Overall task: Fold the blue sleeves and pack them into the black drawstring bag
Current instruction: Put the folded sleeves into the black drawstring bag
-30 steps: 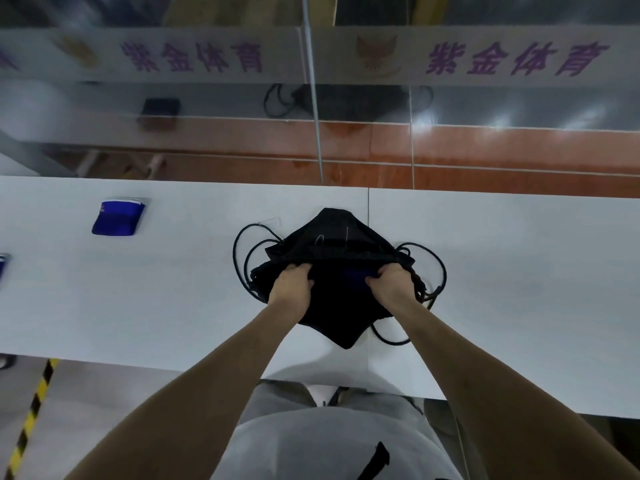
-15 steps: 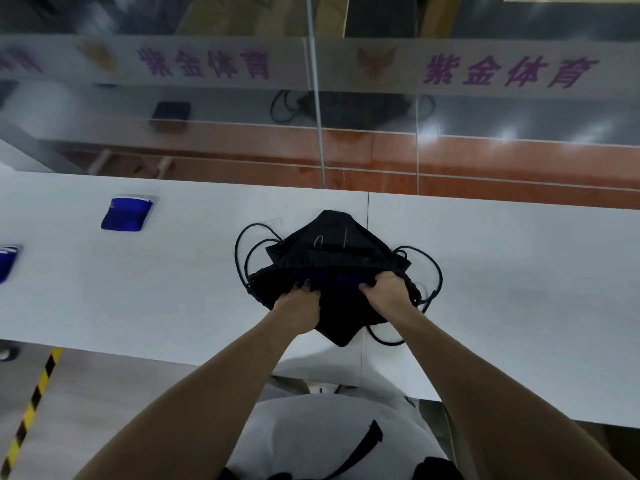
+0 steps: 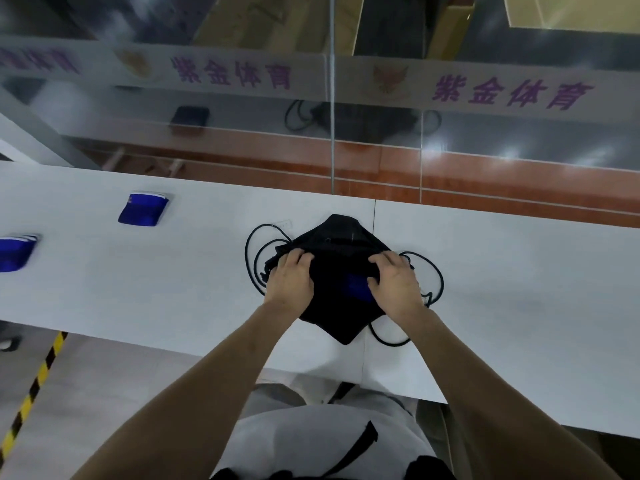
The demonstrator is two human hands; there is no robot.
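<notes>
A: Entry, head view. Black drawstring bag (image 3: 337,251) lies flat on the white worktop (image 3: 502,278), one corner pointing toward the person. Cords (image 3: 254,251) loop out on both sides.

B: Hands?

A: Both on the bag. Left hand (image 3: 291,280) sits on the left part, its fingers (image 3: 294,258) curled into the black fabric, gripping it. Right hand (image 3: 394,282) is on the right part, fingers bent over a fold of fabric, gripping that too.

B: Why 2 hands spread like that?

A: Judgement: they hold the mouth apart so the load can settle inside.

B: And the load?

A: 1 blue sleeve (image 3: 356,287) shows as a small patch between the hands, touching the right thumb side, just below the right fingertips. Rest of it is hidden by black fabric, so likely mostly inside.

B: Others?

A: 2 more folded blue sleeves on the worktop, well apart from the bag: one at far left (image 3: 143,209), one at the left frame edge (image 3: 15,252). Neither is packed yet.

B: Next?

A: Probably seat the patch deeper, then fetch the remaining 2.
</notes>
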